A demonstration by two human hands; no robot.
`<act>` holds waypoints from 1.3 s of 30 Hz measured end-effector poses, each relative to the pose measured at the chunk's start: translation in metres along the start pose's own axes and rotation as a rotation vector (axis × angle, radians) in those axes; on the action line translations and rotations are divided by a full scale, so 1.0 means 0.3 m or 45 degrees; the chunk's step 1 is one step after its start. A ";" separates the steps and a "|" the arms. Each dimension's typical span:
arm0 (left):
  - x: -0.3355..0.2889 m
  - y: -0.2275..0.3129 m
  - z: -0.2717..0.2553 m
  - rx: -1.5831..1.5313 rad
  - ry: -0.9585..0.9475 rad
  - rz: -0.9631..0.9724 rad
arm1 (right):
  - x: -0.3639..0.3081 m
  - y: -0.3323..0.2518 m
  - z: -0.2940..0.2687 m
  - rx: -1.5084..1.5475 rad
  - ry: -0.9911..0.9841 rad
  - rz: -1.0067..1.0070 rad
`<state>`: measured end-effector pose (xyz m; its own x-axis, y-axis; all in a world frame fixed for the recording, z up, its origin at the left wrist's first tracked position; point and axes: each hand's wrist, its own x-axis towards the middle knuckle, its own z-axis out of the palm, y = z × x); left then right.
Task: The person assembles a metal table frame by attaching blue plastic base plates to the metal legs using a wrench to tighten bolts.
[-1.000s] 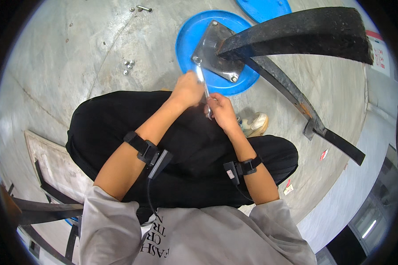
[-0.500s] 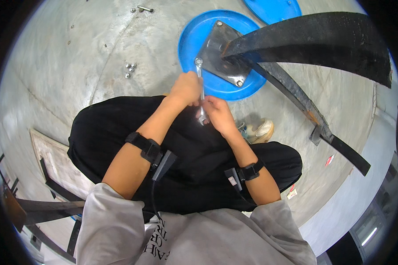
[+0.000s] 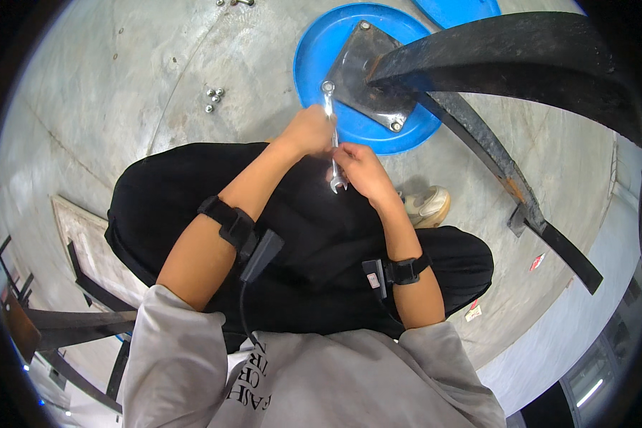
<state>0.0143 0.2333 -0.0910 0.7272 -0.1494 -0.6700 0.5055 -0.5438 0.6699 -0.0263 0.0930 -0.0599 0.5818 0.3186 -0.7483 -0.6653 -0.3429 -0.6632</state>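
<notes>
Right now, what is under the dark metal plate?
A round blue disc lies under the dark metal plate, its rim showing on the left and near sides. The plate covers the disc's middle, so its surface there cannot be seen.

Head view, the one camera logged: left fisheye of the side-by-side pair on the person's head, upright, unmirrored. It looks steeply down and forward over the body. The grey shirt (image 3: 335, 378) fills the lower edge, nearest the lens; the black trousers (image 3: 178, 207) cross mid-height; the wrench (image 3: 328, 104) lies farther out, above centre, with the blue disc (image 3: 310, 64) near the top. Floor (image 3: 121, 100) seen from above, to both sides. Field very wide; dark lens rim rounds the corners. Black beam (image 3: 506, 53), upper right, appears curved; lens share of that unclear.
</notes>
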 end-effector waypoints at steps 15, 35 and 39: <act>-0.007 -0.032 -0.066 0.459 0.570 -0.046 | -0.004 0.015 0.074 0.796 -0.078 0.183; 0.042 -0.067 -0.049 0.479 0.547 0.003 | 0.063 -0.089 -0.281 -0.769 0.298 -0.233; -0.029 -0.022 -0.045 0.492 0.499 -0.172 | 0.032 0.005 -0.113 -0.588 0.534 -0.262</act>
<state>0.0111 0.2493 -0.0853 0.8231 0.2205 -0.5234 0.4532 -0.8103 0.3714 -0.0058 0.0654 -0.0685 0.8710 0.0785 -0.4849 -0.3060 -0.6854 -0.6607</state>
